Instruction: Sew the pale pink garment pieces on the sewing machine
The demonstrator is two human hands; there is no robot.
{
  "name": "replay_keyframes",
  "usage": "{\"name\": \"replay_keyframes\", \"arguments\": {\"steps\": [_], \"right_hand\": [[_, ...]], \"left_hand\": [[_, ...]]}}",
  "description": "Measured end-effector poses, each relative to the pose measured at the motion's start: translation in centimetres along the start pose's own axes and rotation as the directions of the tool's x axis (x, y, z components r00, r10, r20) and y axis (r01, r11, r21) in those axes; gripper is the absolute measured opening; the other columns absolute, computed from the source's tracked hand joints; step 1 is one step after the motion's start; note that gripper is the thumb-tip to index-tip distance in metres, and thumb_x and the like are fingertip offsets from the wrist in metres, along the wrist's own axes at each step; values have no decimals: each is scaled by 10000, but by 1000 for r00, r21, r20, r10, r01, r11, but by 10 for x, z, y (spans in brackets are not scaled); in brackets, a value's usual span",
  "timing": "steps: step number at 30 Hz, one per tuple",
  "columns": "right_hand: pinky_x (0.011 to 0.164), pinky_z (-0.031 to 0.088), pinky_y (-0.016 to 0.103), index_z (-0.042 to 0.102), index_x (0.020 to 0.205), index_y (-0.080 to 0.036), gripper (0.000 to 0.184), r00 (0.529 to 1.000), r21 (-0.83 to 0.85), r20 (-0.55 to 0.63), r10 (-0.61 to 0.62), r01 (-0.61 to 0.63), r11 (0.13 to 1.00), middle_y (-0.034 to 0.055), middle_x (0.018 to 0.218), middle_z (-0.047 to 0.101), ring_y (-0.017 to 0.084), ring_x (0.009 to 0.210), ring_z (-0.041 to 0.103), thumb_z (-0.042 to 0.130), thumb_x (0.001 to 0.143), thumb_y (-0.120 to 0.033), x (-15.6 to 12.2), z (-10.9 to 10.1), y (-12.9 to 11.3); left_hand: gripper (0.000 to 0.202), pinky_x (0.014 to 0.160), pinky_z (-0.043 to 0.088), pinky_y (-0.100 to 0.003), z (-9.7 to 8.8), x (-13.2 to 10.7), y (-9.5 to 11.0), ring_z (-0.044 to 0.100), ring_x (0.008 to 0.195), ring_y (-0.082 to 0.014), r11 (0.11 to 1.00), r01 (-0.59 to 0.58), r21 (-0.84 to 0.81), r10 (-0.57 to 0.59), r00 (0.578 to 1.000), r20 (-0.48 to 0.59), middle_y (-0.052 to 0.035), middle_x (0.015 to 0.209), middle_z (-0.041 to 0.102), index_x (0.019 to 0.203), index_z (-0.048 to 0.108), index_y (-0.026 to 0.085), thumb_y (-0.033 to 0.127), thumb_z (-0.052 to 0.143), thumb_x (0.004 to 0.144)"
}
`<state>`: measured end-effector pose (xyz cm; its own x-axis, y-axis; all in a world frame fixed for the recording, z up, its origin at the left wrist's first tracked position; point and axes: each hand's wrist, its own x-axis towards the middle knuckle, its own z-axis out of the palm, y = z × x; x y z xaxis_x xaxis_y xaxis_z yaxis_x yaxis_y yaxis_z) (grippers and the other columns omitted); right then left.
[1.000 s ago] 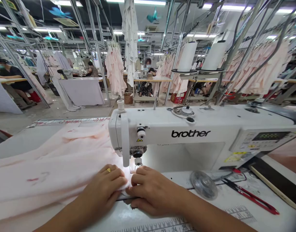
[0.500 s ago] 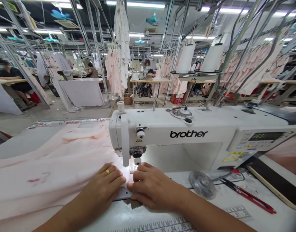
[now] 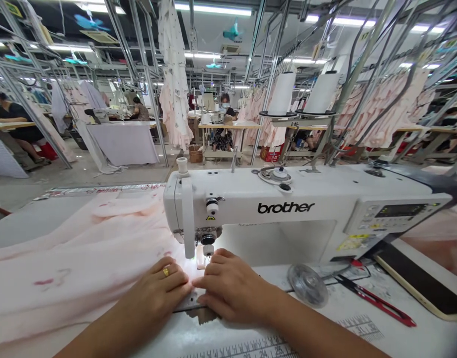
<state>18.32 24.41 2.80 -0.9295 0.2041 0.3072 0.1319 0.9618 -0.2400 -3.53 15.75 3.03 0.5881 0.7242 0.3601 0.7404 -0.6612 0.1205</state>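
Pale pink fabric (image 3: 90,263) with small printed motifs spreads over the left of the table and runs under the head of a white sewing machine (image 3: 236,199). My left hand (image 3: 163,288), a gold ring on one finger, presses the cloth close in front of the needle area, fingers bent and together. Facing it, my right hand (image 3: 232,283) has its fingers curled at the cloth's edge beside the presser foot (image 3: 203,261). The two hands' fingertips almost meet. My fingers hide most of the edge they grip.
Right of my hands lie a clear round plastic disc (image 3: 308,285), red-handled thread snips (image 3: 377,301) and a phone (image 3: 418,278). A printed ruler scale (image 3: 247,348) marks the front of the table. Thread cones (image 3: 282,94) stand behind the machine; co-workers sit farther back.
The view has shifted slightly, moving the machine a little left in the picture. My right index finger reaches a bit straighter toward my left hand. Both hands stay by the needle.
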Motion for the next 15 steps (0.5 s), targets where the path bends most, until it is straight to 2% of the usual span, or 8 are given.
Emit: {"name": "replay_keyframes", "arguments": {"steps": [2, 7, 11, 15], "right_hand": [[928, 343, 341, 643, 1074, -199, 221, 999, 30, 20, 38, -39, 999, 31, 923, 624, 183, 873, 508, 573, 953, -370, -1, -1, -2], [1020, 290, 363, 623, 1015, -229, 168, 992, 37, 61, 110, -112, 993, 21, 1010, 597, 196, 965, 490, 599, 934, -374, 0, -6, -6], [1113, 208, 400, 592, 1066, -238, 250, 977, 0, 81, 198, -199, 980, 26, 1073, 600, 213, 1045, 484, 603, 934, -450, 4, -7, -8], [1155, 151, 447, 538, 1241, -259, 429, 953, 6, 90, 288, -290, 957, 54, 1170, 583, 244, 1151, 456, 626, 907, -514, 6, -3, -8]], "left_hand": [[266, 949, 462, -371, -6, 0, 4, 619, 837, -176, 1000, 21, -12, -21, 1000, 4, -14, 858, 663, 1006, 653, 230, 76, 445, 942], [335, 999, 473, -358, -13, -3, 6, 653, 863, -165, 1000, 16, 10, -16, 1000, -13, -14, 918, 708, 1094, 653, 244, 59, 438, 915], [465, 1034, 465, -382, -3, -7, -8, 669, 994, -178, 994, -8, 113, 8, 1000, 6, -38, 1099, 722, 1241, 598, 202, -15, 402, 879], [488, 1061, 462, -423, 7, -8, -25, 617, 1166, -218, 988, 31, 154, -40, 998, 54, -75, 1280, 659, 1313, 549, 178, 0, 457, 868]]}}
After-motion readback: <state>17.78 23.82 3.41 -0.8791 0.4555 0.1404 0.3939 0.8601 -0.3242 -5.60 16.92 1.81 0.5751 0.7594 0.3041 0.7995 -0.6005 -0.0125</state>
